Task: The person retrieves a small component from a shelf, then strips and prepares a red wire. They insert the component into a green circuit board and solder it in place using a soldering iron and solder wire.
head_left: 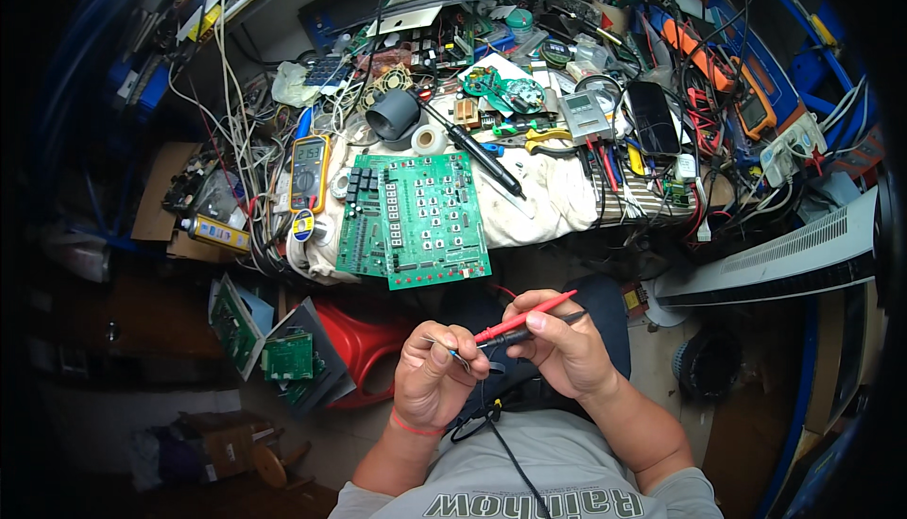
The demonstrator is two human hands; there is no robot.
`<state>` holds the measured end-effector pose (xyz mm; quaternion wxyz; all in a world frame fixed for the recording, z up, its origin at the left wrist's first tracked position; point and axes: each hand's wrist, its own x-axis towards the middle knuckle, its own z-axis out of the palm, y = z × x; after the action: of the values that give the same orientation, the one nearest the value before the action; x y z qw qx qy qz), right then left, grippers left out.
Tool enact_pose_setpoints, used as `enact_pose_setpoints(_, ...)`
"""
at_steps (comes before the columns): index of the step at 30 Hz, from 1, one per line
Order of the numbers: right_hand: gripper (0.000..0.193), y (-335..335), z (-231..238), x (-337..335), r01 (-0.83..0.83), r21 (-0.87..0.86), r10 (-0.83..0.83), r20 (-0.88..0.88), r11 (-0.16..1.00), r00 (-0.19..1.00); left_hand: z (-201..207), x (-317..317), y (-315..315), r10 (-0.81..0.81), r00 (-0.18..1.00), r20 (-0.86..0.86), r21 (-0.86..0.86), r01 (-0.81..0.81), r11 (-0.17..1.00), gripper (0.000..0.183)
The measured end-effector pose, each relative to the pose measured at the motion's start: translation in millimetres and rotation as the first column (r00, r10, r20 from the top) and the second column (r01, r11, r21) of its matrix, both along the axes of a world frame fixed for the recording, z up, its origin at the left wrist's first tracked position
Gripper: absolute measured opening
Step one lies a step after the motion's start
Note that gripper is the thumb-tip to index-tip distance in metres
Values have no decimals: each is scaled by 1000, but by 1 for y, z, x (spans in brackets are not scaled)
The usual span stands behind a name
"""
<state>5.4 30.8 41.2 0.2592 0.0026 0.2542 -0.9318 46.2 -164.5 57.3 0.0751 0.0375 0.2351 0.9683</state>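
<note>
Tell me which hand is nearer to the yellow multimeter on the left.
Left. The left hand is below and to the right of the yellow multimeter in the picture; the right hand, holding the red probe, is farther to the right.

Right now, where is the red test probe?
In the head view, the red test probe is in the right hand, beside a black probe, below and right of the large green circuit board.

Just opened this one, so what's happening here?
The right hand holds a red probe and a black probe together. The left hand pinches a small thin part, too small to identify, near the probes. Beyond them, a green circuit board lies untouched on a pale cloth, a yellow multimeter to its left.
</note>
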Motion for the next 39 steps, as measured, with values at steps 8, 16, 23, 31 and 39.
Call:
enact_pose_setpoints(8,33,5,11,0,70,110,-40,-258,991,965,-1,-3,-5,-56,996,76,-80,62,995,13)
enact_pose_setpoints(16,22,3,9,-9,99,402,18,-278,910,960,-1,-15,-7,13,978,206,-483,90,871,14)
enact_pose_setpoints(23,37,-1,3,-18,144,431,15,-343,891,939,-7,-18,-7,41,966,257,-473,89,877,23)
enact_pose_setpoints(31,37,13,7,-16,229,443,-114,-272,867,956,-27,-23,-12,-39,932,360,-267,143,953,23)
enact_pose_setpoints(39,24,6,5,-14,239,383,-118,-314,892,942,-31,-23,-10,-32,929,369,-247,131,960,21)
